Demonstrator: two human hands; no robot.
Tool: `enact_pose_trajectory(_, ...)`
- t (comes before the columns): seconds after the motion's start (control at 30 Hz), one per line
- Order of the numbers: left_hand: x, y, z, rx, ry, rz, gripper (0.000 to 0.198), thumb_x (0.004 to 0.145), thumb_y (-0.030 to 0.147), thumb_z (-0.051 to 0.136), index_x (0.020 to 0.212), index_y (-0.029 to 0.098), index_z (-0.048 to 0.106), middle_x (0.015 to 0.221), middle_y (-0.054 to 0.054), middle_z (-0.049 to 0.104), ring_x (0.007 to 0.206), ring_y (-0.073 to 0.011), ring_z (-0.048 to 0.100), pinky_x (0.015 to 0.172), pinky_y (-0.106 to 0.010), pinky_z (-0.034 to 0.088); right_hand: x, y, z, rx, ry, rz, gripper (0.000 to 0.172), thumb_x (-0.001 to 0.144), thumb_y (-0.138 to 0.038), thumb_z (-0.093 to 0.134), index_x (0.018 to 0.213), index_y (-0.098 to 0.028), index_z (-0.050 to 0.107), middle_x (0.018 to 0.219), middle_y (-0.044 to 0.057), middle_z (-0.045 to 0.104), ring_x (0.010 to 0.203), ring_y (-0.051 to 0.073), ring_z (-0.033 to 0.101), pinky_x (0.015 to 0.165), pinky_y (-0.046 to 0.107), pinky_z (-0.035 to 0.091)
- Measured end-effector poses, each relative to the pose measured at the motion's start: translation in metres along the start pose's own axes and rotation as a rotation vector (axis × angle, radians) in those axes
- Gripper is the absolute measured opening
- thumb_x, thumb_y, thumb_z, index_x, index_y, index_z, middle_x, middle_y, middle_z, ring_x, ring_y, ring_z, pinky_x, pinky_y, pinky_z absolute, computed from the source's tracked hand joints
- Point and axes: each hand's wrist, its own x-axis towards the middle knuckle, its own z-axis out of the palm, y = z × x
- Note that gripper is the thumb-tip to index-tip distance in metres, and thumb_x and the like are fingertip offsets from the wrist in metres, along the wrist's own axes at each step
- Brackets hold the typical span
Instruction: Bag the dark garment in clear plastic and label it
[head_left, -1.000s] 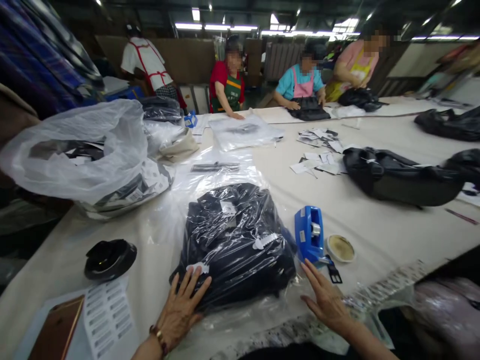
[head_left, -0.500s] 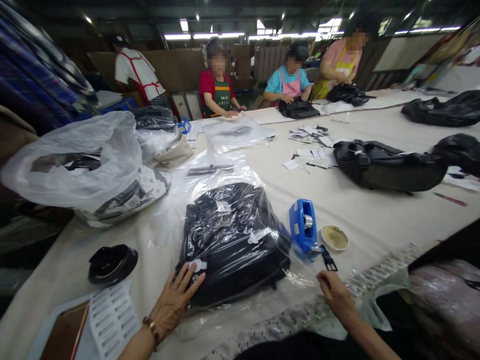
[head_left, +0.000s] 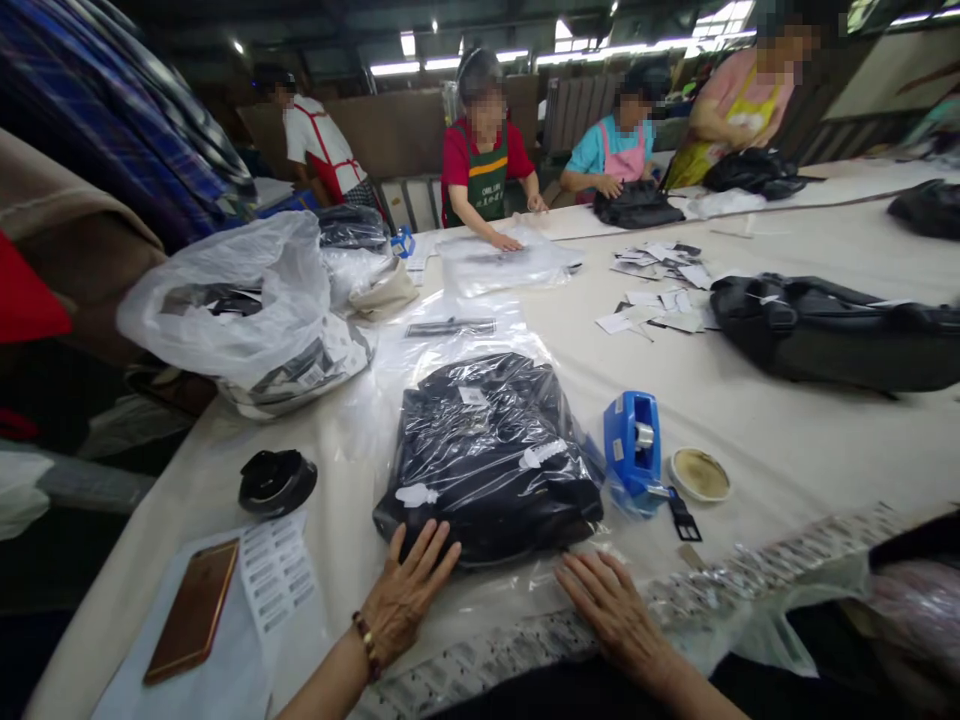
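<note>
A black bag (head_left: pixel 495 450) in a clear plastic sleeve lies flat on the table before me. My left hand (head_left: pixel 409 590) rests with fingers spread on the near left edge of the wrapped bag. Lying flat, my right hand (head_left: pixel 611 605) touches the plastic along the near right edge. Nothing is held in either hand. A blue tape dispenser (head_left: pixel 632 445) stands just right of the bag, with a black buckle (head_left: pixel 684 517) and a small round dish (head_left: pixel 700 474) beside it.
A phone (head_left: pixel 193 612), a label sheet (head_left: pixel 277 575) and a black round object (head_left: pixel 277 482) lie at left. Behind them sits an open plastic sack (head_left: pixel 225 300). Paper tags (head_left: pixel 660 310) and a black bag (head_left: pixel 840 335) lie at right. Several co-workers (head_left: pixel 487 160) are across the table.
My right hand has moved left from beside the buckle to the bag's near edge, and its fingers have opened out. The view has shifted left. A co-worker's arm now reaches onto the plastic bags.
</note>
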Motion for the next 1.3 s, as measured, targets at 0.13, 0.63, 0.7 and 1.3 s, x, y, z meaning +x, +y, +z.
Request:
enact_pose_trajectory(0.13, 0.016, 0.017, 0.004, -0.007, 0.044, 0.069, 0.056, 0.082, 0.021, 0.045, 0.136, 0.023, 0.029, 0.14, -0.01, 0.037, 0.132, -0.0281, 0.024, 0.107, -0.053, 0.005, 0.005, 0.002, 0.01, -0.019, -0.026, -0.034, 0.048, 0.08, -0.005, 0.031, 0.123, -0.018, 0.049, 0.119, 0.005, 0.058, 0.114, 0.02, 0.044, 0.094, 0.04, 0.034)
enact_pose_trajectory(0.63, 0.013, 0.021, 0.015, -0.065, 0.108, 0.123, 0.039, 0.083, 0.036, 0.049, 0.12, 0.026, 0.047, 0.135, -0.015, 0.041, 0.128, -0.0298, 0.031, 0.103, -0.053, 0.014, 0.017, -0.018, 0.049, 0.044, 0.139, 0.101, 0.03, 0.083, -0.005, 0.034, 0.092, -0.019, 0.059, 0.089, 0.003, 0.065, 0.095, 0.018, 0.052, 0.09, 0.035, 0.034)
enact_pose_trajectory(0.7, 0.016, 0.028, 0.016, -0.09, 0.131, 0.071, 0.035, 0.082, 0.042, 0.048, 0.112, 0.024, 0.052, 0.133, -0.015, 0.043, 0.127, -0.0296, 0.031, 0.103, -0.053, 0.013, 0.016, -0.017, 0.046, 0.047, 0.135, 0.106, 0.029, 0.082, -0.004, 0.035, 0.088, -0.018, 0.059, 0.086, 0.003, 0.064, 0.092, 0.018, 0.053, 0.09, 0.035, 0.034)
enact_pose_trajectory(1.3, 0.033, 0.045, 0.023, -0.133, 0.107, 0.129, 0.061, 0.079, 0.063, 0.039, 0.112, 0.014, 0.053, 0.115, -0.012, 0.057, 0.106, -0.0272, 0.045, 0.09, -0.045, 0.027, 0.059, -0.023, 0.022, 0.103, 0.161, 0.141, 0.028, 0.079, -0.004, 0.034, 0.091, -0.014, 0.057, 0.083, 0.006, 0.062, 0.084, 0.02, 0.052, 0.089, 0.034, 0.034)
